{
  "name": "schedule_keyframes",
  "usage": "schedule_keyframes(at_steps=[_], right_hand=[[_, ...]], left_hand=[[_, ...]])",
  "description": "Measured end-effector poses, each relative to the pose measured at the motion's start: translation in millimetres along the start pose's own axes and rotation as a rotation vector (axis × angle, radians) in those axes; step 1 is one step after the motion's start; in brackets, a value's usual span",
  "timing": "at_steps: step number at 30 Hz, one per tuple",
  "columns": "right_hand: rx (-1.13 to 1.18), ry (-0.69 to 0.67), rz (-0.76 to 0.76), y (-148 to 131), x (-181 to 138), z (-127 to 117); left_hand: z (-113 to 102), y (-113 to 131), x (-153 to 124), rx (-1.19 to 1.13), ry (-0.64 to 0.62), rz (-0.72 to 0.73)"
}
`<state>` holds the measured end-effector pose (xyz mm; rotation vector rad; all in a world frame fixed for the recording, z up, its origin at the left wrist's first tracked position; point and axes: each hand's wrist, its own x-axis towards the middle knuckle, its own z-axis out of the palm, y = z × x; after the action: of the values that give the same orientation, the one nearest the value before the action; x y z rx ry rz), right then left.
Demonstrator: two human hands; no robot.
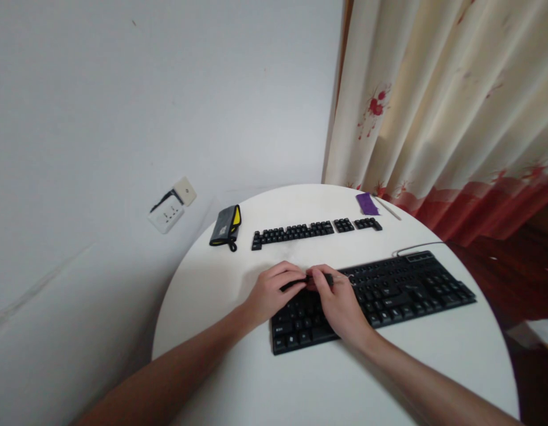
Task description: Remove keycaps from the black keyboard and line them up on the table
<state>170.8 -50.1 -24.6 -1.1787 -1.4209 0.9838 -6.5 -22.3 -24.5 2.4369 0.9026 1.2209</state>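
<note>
A black keyboard [395,299] lies on the white round table, with its upper left rows bare of keycaps. Above its left end my right hand [340,302] is closed on a small black-handled tool with a thin wire end, which looks like a keycap puller [329,278]. Fingertips of my left hand [274,290] meet those of my right hand, curled and pinched together. Something dark shows between the left fingers; I cannot make out what it is. Behind the hands, removed black keycaps [295,232] stand in rows, grouped as on a keyboard.
A grey and yellow pouch [224,226] lies at the table's left edge. At the back right are a purple cloth [367,204] and a thin pale stick [389,209]. The keyboard cable [418,245] runs off right. A wall with a socket [166,214] borders the left, a curtain [433,106] the right.
</note>
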Motion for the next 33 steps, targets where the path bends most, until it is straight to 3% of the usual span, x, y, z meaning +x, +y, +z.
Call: schedule_keyframes(at_steps=[17, 33], right_hand=[[0.13, 0.021, 0.034, 9, 1, 4], [0.156, -0.003, 0.034, 5, 0, 3]], left_hand=[[1, -1, 0, -0.012, 0.019, 0.024], [-5, 4, 3, -0.074, 0.022, -0.057]])
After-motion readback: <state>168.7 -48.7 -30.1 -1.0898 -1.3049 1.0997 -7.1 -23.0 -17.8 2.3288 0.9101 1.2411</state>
